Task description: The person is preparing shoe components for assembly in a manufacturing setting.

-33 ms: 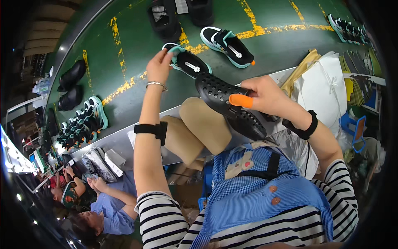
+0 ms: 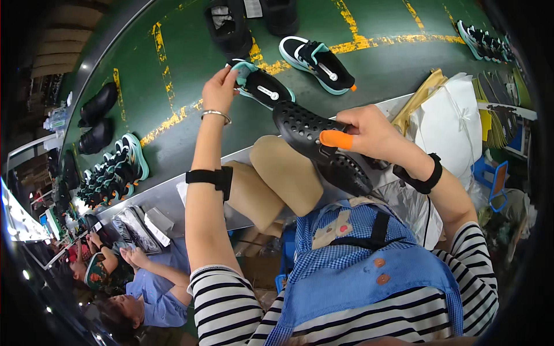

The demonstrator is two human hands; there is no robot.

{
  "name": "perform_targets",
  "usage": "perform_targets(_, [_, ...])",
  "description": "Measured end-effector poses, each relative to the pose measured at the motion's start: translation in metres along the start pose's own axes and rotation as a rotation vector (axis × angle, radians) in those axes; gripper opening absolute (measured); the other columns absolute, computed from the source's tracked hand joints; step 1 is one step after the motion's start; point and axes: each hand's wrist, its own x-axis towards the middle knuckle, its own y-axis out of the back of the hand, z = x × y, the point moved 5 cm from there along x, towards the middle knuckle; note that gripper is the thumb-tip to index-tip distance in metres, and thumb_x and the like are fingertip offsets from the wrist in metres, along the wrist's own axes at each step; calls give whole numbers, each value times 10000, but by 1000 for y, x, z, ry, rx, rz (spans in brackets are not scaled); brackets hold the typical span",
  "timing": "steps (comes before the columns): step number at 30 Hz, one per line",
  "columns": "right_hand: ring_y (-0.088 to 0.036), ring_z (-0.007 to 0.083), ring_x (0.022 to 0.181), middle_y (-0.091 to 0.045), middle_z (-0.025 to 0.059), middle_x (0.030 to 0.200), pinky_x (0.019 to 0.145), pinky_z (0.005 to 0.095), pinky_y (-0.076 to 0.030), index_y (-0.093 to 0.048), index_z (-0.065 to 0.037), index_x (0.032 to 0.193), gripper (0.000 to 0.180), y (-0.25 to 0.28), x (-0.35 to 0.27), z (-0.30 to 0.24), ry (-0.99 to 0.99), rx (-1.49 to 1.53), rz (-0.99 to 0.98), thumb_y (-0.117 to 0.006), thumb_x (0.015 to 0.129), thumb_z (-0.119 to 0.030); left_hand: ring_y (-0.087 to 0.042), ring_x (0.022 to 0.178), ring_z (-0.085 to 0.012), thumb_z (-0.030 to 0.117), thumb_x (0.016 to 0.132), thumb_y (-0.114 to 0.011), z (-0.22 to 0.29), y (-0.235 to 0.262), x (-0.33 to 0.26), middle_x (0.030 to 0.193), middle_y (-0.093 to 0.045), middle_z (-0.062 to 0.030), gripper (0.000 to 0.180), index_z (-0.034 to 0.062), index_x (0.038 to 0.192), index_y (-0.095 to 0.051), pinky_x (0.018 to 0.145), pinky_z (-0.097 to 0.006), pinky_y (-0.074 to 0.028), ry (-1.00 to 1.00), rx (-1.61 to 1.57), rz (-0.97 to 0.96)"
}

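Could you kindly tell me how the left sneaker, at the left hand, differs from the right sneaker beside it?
The left hand holds the left sneaker; no hand touches the right sneaker. The right sneaker shows an orange tab at its heel; the left sneaker shows none. Both are black and teal, with a white patch inside.

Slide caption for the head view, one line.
Left hand touching a teal-trimmed black sneaker on a green worktop, right hand holding perforated black footwear.
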Motion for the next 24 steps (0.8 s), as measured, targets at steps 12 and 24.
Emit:
perform_targets(12, [-463, 271, 469, -501, 126, 526, 468, 343, -380, -541, 12, 629, 550, 12, 30, -12, 50, -185, 104, -668, 732, -513, -606, 816, -159, 387, 914, -518, 60, -7, -50, 962, -622, -85, 437, 51, 1192, -546, 735, -313, -523, 113, -802, -49])
perform_targets(24, [-612, 324, 623, -607, 151, 619, 591, 391, -474, -631, -20, 718, 480, -35, 48, -47, 26, -107, -67, -595, 746, -497, -589, 654, -178, 404, 913, -497, 36, -15, -88, 752, -595, -109, 387, 29, 861, -579, 602, -291, -499, 267, -986, 105])
